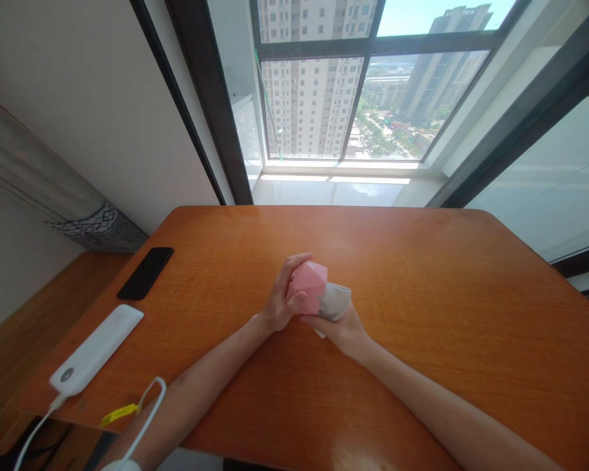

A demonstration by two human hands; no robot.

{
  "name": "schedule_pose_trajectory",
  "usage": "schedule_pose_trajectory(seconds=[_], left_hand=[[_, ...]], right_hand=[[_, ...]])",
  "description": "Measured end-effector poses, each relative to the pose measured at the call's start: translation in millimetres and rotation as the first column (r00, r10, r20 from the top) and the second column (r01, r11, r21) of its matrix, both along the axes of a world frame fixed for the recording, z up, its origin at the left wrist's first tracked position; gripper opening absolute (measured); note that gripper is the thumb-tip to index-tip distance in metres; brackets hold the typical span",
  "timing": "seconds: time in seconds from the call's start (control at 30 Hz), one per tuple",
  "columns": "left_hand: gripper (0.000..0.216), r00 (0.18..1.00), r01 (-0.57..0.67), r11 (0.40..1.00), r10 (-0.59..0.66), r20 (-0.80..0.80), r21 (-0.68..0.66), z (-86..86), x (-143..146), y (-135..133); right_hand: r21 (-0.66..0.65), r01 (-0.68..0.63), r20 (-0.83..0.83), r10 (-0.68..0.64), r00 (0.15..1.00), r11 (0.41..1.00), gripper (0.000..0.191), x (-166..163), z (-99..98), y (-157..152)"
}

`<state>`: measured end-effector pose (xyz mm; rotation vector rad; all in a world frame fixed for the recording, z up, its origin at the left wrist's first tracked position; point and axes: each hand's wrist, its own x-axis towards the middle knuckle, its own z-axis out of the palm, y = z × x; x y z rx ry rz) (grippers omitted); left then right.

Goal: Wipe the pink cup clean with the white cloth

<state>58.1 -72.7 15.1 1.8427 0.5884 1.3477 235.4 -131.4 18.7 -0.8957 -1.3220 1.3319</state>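
Note:
My left hand (276, 307) is wrapped round the left side of a pink faceted object (311, 281), thumb in front and fingers over its far side. Its exact kind I cannot make out. A pale grey cloth (336, 301) lies against the right side of this object, held in my right hand (346, 335). The right thumb points left beneath the pink object, and a corner of the cloth hangs below it. Most of the right fingers are hidden behind the cloth. Both hands are close together over the middle of the wooden table (402, 261).
On the table's left side lie a black phone (146, 273) and a white power bank (97, 349) with a white cable (152, 405). A yellow tag (120, 414) is on the cable near my left forearm. Beyond the table's far edge is a window (314, 108).

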Motion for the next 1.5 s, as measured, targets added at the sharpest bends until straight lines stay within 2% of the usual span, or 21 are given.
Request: schedule_pose_trajectory(seconds=[0.1, 0.2, 0.3, 0.43, 0.5, 0.6, 0.73, 0.83, 0.9, 0.97, 1.03, 1.07, 1.1, 1.17, 1.37, 1.43, 1.5], left_hand=[[0.089, 0.998, 0.014, 0.997, -0.010, -0.055, 0.073, -1.3, -0.9, 1.9], [0.104, 0.987, 0.043, 0.981, -0.012, -0.160, 0.191, -3.6, -0.6, 4.4], [0.116, 0.962, 0.087, 0.959, -0.010, -0.273, 0.271, -3.2, -1.5, 7.7], [0.121, 0.908, 0.122, 0.912, 0.057, -0.415, 0.391, 0.1, -8.4, 12.8], [0.120, 0.901, 0.128, 0.885, 0.085, -0.426, 0.447, 0.3, -12.3, 14.1], [0.117, 0.915, 0.103, 0.865, 0.111, -0.388, 0.491, -2.6, -14.8, 13.8], [0.120, 0.948, 0.086, 0.884, 0.070, -0.311, 0.460, -6.9, -13.8, 13.7], [0.118, 0.963, 0.098, 0.907, 0.017, -0.270, 0.409, -6.7, -13.4, 15.0], [0.113, 0.966, 0.109, 0.915, -0.005, -0.260, 0.389, -6.1, -13.8, 15.9], [0.110, 0.968, 0.120, 0.918, -0.023, -0.249, 0.379, -6.6, -14.3, 16.7], [0.110, 0.972, 0.127, 0.922, -0.042, -0.231, 0.367, -8.3, -14.7, 17.6], [0.110, 0.975, 0.128, 0.923, -0.050, -0.218, 0.362, -9.5, -14.8, 18.1], [0.110, 0.977, 0.130, 0.924, -0.057, -0.208, 0.359, -10.8, -14.9, 18.8], [0.111, 0.979, 0.131, 0.922, -0.064, -0.191, 0.363, -13.3, -15.0, 20.1], [0.117, 0.981, 0.111, 0.918, -0.040, -0.189, 0.382, -17.0, -16.3, 22.4], [0.118, 0.980, 0.098, 0.916, -0.021, -0.196, 0.389, -16.0, -16.7, 21.8], [0.120, 0.975, 0.099, 0.905, -0.006, -0.221, 0.414, -13.5, -16.5, 19.9]], right_hand=[[-0.240, -0.067, -0.254, 0.004, 0.967, 0.968, 0.038, 6.4, 6.3, 2.5], [-0.407, -0.182, -0.472, -0.035, 0.881, 0.895, 0.048, 19.6, 13.6, 7.5], [-0.478, -0.239, -0.554, -0.080, 0.829, 0.845, 0.046, 31.7, 11.6, 13.7], [-0.495, -0.281, -0.591, -0.082, 0.802, 0.822, 0.037, 35.9, 5.4, 18.6], [-0.489, -0.303, -0.605, -0.068, 0.793, 0.818, 0.035, 33.9, 6.2, 18.5], [-0.462, -0.317, -0.614, -0.041, 0.788, 0.828, 0.037, 32.0, 11.2, 16.5], [-0.420, -0.355, -0.578, 0.055, 0.814, 0.835, 0.028, 35.2, 14.7, 14.5], [-0.401, -0.292, -0.475, 0.075, 0.877, 0.868, 0.030, 36.1, 11.1, 14.4], [-0.344, -0.209, -0.372, 0.072, 0.925, 0.915, 0.032, 34.8, 7.6, 13.8], [-0.189, -0.124, -0.207, 0.084, 0.975, 0.974, 0.028, 33.1, 5.2, 12.3], [0.097, -0.069, 0.035, 0.066, 0.997, 0.993, 0.013, 32.1, 4.6, 9.8], [0.238, -0.069, 0.140, 0.036, 0.990, 0.969, 0.008, 31.9, 4.8, 8.4], [0.346, -0.077, 0.214, 0.002, 0.977, 0.935, 0.013, 31.8, 5.1, 7.1], [0.452, -0.091, 0.269, -0.038, 0.962, 0.887, 0.020, 31.6, 5.9, 5.1], [0.483, -0.055, 0.279, -0.094, 0.956, 0.874, 0.014, 29.3, 9.3, 0.9], [0.400, -0.036, 0.277, -0.083, 0.957, 0.916, 0.014, 29.0, 9.4, -0.5], [0.230, 0.006, 0.208, -0.056, 0.976, 0.973, 0.013, 29.8, 8.0, 0.0]])
